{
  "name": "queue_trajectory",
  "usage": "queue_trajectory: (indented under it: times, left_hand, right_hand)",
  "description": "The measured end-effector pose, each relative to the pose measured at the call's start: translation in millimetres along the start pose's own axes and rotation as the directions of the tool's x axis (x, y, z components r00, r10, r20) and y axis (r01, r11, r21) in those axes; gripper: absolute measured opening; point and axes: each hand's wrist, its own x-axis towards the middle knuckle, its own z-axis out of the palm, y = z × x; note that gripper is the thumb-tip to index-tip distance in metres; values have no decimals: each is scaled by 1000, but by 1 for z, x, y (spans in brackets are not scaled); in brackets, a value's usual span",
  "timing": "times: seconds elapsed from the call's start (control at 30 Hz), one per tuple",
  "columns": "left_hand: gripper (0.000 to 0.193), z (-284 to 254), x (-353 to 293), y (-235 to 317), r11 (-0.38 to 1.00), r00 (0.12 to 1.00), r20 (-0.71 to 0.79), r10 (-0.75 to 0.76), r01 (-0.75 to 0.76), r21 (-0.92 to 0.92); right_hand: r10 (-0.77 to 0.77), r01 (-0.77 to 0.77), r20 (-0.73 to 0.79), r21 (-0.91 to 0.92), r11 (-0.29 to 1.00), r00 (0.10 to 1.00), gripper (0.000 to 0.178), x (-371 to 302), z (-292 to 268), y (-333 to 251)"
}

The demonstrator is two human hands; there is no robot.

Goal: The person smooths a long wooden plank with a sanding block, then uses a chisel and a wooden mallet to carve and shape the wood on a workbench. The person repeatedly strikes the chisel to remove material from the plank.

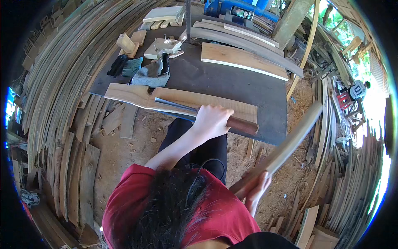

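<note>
A phone [241,13] stands beyond boards [240,59]; wood strips [68,68] lie left.

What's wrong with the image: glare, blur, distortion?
Head view: glare blown out along the right edge; corners black; left planks look bowed by the fisheye; bar in the right hand looks motion-blurred, chisel in the left hand crisper.
</note>
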Motion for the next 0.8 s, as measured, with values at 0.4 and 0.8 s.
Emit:
queue_trajectory:
  times: [0.4, 0.8]
  left_hand:
    - [22, -13, -10, -15, 1000, 1000, -14, -11, 11, 0]
    - [28, -22, -16, -35, 1000, 1000, -12, -29, 29, 10]
  right_hand:
    - [109, -107, 87, -27, 994, 990, 54, -5, -1, 5]
    - [-6, 10, 51, -93, 996, 999, 50, -4, 24, -13]
